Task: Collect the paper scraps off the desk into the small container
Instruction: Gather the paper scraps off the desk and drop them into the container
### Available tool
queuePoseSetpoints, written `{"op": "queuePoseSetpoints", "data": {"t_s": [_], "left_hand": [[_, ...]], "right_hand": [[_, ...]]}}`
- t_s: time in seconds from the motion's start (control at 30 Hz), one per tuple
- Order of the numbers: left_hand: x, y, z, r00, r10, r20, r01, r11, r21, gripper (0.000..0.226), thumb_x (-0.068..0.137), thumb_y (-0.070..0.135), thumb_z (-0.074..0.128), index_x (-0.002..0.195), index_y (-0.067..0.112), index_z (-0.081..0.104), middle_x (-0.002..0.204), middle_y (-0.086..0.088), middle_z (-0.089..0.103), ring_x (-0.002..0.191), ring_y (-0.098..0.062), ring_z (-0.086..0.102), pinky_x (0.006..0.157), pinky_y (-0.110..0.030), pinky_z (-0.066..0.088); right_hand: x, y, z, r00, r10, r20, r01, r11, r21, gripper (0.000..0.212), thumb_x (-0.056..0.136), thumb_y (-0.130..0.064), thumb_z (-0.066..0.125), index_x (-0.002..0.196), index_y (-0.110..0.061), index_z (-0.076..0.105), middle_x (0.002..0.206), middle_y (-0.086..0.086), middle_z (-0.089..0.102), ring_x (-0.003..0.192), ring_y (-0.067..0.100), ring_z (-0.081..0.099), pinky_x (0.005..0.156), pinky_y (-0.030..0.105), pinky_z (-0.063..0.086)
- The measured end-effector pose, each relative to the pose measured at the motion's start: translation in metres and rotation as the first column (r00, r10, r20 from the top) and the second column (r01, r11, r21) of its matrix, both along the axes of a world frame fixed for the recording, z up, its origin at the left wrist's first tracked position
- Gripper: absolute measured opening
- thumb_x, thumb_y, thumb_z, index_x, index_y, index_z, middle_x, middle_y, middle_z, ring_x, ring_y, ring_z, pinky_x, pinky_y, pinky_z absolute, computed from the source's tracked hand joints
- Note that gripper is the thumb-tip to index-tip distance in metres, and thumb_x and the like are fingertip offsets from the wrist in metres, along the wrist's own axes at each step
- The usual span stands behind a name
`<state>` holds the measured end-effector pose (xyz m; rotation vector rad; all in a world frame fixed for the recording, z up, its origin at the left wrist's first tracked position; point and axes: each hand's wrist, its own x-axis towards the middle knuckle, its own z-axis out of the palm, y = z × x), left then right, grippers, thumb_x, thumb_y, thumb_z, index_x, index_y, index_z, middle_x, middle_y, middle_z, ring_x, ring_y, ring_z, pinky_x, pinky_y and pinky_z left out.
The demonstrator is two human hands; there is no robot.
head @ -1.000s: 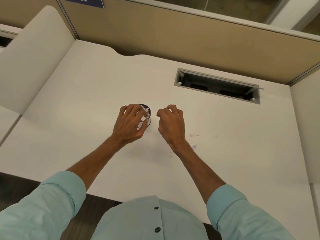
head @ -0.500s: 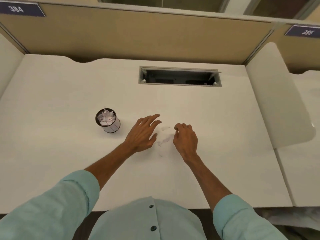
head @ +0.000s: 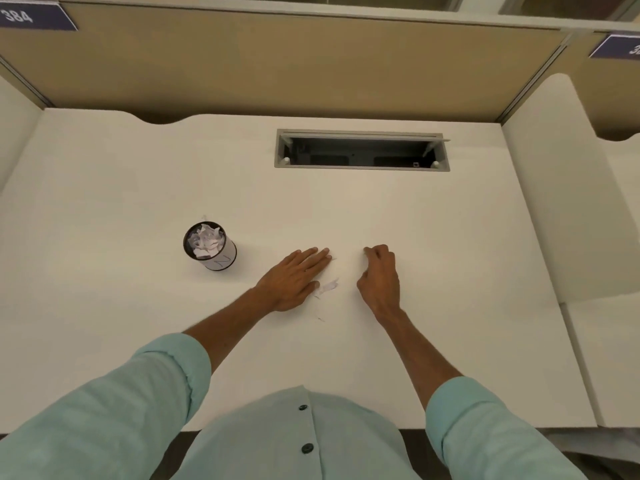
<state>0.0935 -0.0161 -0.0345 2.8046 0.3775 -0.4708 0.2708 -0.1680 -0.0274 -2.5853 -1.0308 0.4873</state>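
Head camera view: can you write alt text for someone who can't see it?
A person's left hand lies flat and right hand curls fingertips-down on a white desk, torn paper scraps between them. To the left stands a small container stuffed with crumpled paper.

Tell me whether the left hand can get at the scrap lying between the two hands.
Probably yes: the scrap lies on the bare desk right beside the left hand, with nothing covering it.

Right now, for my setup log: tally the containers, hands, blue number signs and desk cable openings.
Small container: 1
Hands: 2, left hand, right hand
Blue number signs: 2
Cable opening: 1
Total: 6
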Motion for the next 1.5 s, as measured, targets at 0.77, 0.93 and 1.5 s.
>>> {"op": "queuePoseSetpoints", "data": {"t_s": [0.77, 0.93, 1.5], "left_hand": [[-0.127, -0.045, -0.008, 0.929, 0.347, 0.131, -0.335, 0.936, -0.105, 0.070, 0.105, 0.052, 0.061, 0.165, 0.026, 0.037, 0.159, 0.003, 0.041, 0.131, -0.024, 0.052, 0.104, -0.037, 0.049], [-0.111, -0.051, 0.000, 0.924, 0.369, 0.098, -0.360, 0.928, -0.094, 0.071, 0.106, 0.043, 0.065, 0.168, 0.028, 0.033, 0.159, 0.002, 0.039, 0.132, -0.025, 0.049, 0.093, -0.038, 0.053], [-0.084, -0.055, 0.003, 0.870, 0.484, 0.095, -0.472, 0.873, -0.126, 0.030, 0.112, 0.018, 0.052, 0.140, 0.020, 0.061, 0.131, 0.000, 0.061, 0.119, -0.025, 0.058, 0.089, -0.044, 0.055]], "right_hand": [[-0.070, -0.037, 0.010, 0.896, 0.405, -0.185, -0.410, 0.912, 0.010, 0.037, 0.100, -0.028, 0.068, 0.134, -0.015, 0.061, 0.125, 0.001, 0.058, 0.099, 0.025, 0.068, 0.092, 0.039, 0.054], [-0.078, -0.031, 0.011, 0.858, 0.403, -0.318, -0.434, 0.901, -0.027, 0.059, 0.086, -0.030, 0.084, 0.134, -0.015, 0.052, 0.129, 0.003, 0.049, 0.091, 0.018, 0.058, 0.095, 0.036, 0.052], [-0.116, 0.006, 0.008, 0.879, 0.435, -0.195, -0.429, 0.900, 0.072, 0.028, 0.101, -0.026, 0.069, 0.123, -0.010, 0.063, 0.120, 0.007, 0.054, 0.096, 0.027, 0.063, 0.086, 0.037, 0.053]]}}
